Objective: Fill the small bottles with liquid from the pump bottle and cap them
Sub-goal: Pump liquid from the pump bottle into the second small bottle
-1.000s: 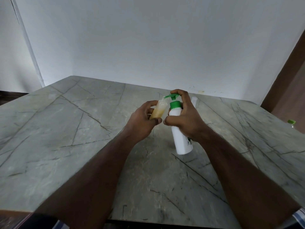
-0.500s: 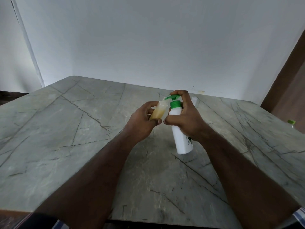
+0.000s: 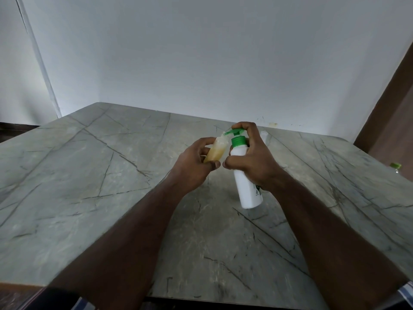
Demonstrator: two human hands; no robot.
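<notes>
My left hand (image 3: 194,164) holds a small clear bottle (image 3: 216,151) that is mostly full of yellowish liquid, tilted with its open mouth under the green spout. My right hand (image 3: 252,159) grips the white pump bottle (image 3: 247,189), which stands tilted on the marble table (image 3: 89,175). A finger of that hand lies curled over the green pump head (image 3: 237,132). Behind my right hand a second small clear bottle (image 3: 264,136) stands partly hidden.
A green-capped bottle (image 3: 395,167) peeks in beyond the table's right edge. A white wall rises behind the table, and a brown door frame (image 3: 388,104) runs along the right.
The pump head dipped slightly half a second ago and has risen again. Both hands and both bottles stay in the same place.
</notes>
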